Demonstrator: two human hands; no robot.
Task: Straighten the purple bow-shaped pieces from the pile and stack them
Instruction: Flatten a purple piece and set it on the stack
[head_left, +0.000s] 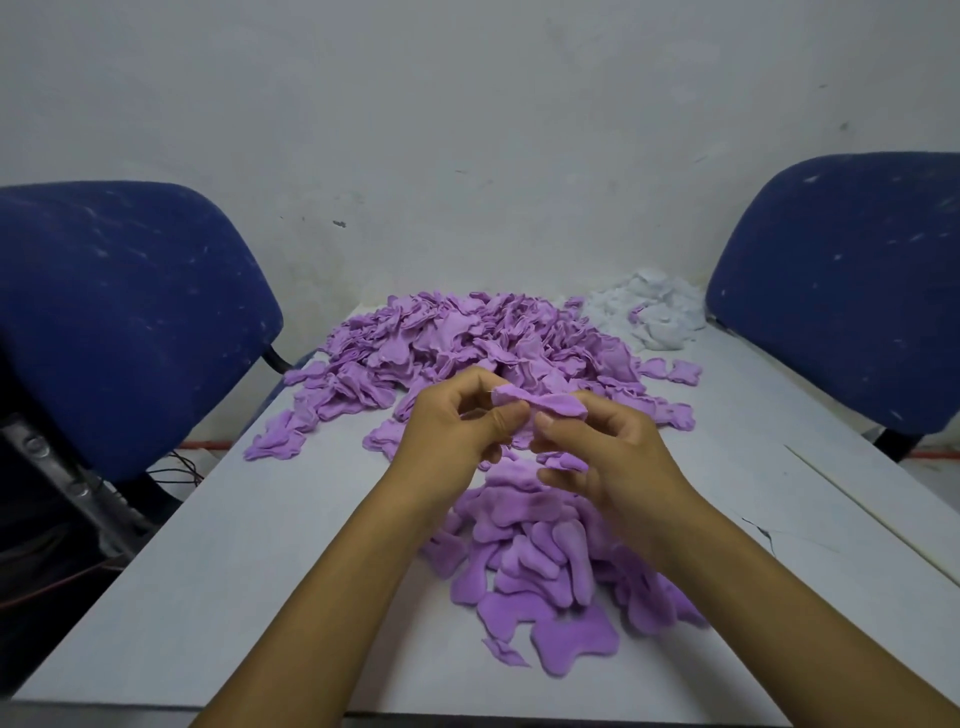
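Observation:
A purple bow-shaped fabric piece (540, 401) is held in the air above the white table (208, 571). My left hand (452, 431) pinches its left end and my right hand (597, 457) pinches its right end. Behind my hands a large loose pile of purple pieces (467, 338) covers the far part of the table. Under and in front of my hands lies a nearer heap of flattened purple pieces (540, 561), partly hidden by my right forearm.
Two blue chairs flank the table, one at the left (119, 312) and one at the right (852, 280). A clump of white fabric scraps (649, 312) sits at the far right corner against the wall. Single purple pieces (275, 441) lie scattered on the left.

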